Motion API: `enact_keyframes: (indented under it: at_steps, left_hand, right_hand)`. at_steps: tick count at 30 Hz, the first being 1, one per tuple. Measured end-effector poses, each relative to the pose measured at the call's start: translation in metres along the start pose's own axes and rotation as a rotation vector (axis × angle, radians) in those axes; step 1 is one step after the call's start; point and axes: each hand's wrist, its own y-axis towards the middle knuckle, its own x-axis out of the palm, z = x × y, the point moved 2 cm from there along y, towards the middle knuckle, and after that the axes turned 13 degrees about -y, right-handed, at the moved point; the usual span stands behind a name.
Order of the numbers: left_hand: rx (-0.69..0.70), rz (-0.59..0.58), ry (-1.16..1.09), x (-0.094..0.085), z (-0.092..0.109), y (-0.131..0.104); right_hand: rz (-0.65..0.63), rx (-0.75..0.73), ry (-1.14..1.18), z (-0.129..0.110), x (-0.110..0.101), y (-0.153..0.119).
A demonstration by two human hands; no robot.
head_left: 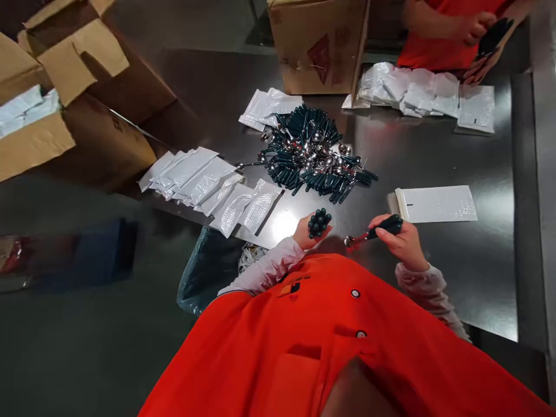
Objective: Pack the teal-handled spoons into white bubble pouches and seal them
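My left hand (307,233) is closed around a bundle of dark green spoon handles (319,223), their rounded ends facing up toward me. Fingers of my right hand (403,242) grip more green-handled spoons (388,226), with shiny metal bowls pointing left toward the bundle. A gap separates the two hands, both just above the table's near edge. Beyond them lies a large heap of spoons (310,153) with dark green handles and silver bowls. Right of my right hand, a stack of flat white bubble mailers (438,204) rests on the metal table (469,278).
Filled white mailers (204,179) lie in a row at left; others (264,107) sit behind the heap. A cardboard carton (319,49) stands at the back, open cartons (99,127) at left. A lined bin (212,266) is below the edge. Across the table, a co-worker's hands (478,35) hold dark-handled items.
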Motion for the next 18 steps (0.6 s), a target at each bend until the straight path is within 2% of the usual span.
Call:
enact_keyframes:
  at_steps: [3, 6, 11, 18]
  left_hand:
    - [-0.033, 0.050, 0.015, -0.009, 0.006, 0.002]
    - [-0.047, 0.089, 0.033, -0.013, 0.012, 0.002]
    - [-0.040, 0.099, 0.050, -0.011, 0.014, 0.001]
    - [-0.021, 0.102, 0.011, -0.014, -0.004, 0.001]
  right_hand:
    - [0.060, 0.028, -0.095, 0.007, -0.016, -0.003]
    - [0.106, 0.051, -0.168, 0.011, -0.023, -0.004]
    - [0.110, 0.044, -0.204, 0.011, -0.020, -0.001]
    - [0.089, 0.000, -0.202, 0.007, -0.014, 0.008]
